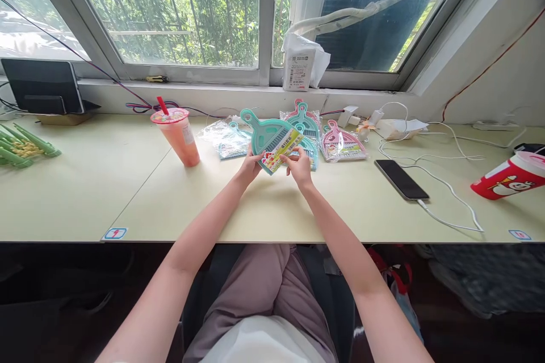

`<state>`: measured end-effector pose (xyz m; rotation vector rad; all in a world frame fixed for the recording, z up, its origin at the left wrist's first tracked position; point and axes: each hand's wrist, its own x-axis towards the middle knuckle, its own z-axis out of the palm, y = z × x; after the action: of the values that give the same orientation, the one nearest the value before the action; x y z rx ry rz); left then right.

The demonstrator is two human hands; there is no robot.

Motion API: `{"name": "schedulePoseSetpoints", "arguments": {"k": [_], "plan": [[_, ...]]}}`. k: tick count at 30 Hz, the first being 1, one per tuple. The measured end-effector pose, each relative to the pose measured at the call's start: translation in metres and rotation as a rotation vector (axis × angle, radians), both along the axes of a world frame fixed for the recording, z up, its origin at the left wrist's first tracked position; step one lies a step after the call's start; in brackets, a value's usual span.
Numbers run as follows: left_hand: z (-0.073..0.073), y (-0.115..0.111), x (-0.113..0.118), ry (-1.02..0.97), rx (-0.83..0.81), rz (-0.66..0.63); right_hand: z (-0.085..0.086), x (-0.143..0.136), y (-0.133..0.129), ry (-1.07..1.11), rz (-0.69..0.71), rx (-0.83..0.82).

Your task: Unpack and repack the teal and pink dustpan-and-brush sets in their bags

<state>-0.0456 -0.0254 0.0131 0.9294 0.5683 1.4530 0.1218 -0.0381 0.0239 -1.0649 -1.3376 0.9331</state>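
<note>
Mauve trousers [251,283] and a white top [259,343] are nearest, below the hands, and past them runs the front edge of the pale counter [272,218]. Two bare forearms reach over it, the hands a little apart on either side of a teal dustpan [264,129]. The left hand [250,167] grips its lower left edge, thumb on the front; the right hand [300,167] pinches the lower right part of the yellow printed label card [281,150] that lies across it. The dustpan tilts, its looped handle pointing up and left of the hands, with a row of dark brush bristles [275,142] beside the card. To the right of the hands a black smartphone [401,179] lies plugged into a white cable [457,198], and well to the right is a red paper cup [502,181]. Left of the hands stands a cup of orange drink [181,139] with a red straw; green stalks [28,144] lie well to the left. Just beyond the hands are clear-wrapped dustpan sets, blue [234,143], teal [309,125] and pink [343,143]. Farther off, a tissue pack [300,68] rests on the windowsill [213,91], beneath the window [179,17].
</note>
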Motion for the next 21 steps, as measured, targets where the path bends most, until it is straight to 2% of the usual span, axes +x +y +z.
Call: {"name": "schedulePoseSetpoints", "arguments": {"k": [6,14,19,21], "plan": [[-0.002,-0.002,0.006,0.052,0.016,-0.067,-0.010,-0.001,0.006,-0.087,-0.074,-0.061],[-0.002,0.001,0.005,0.145,0.056,-0.005,-0.007,0.004,0.011,-0.254,-0.182,-0.122],[0.001,0.001,0.003,0.139,0.062,0.026,-0.007,0.012,0.014,-0.087,-0.316,-0.124],[0.002,0.000,0.003,0.140,0.064,0.032,-0.008,0.014,0.016,0.044,-0.267,-0.119]]}}
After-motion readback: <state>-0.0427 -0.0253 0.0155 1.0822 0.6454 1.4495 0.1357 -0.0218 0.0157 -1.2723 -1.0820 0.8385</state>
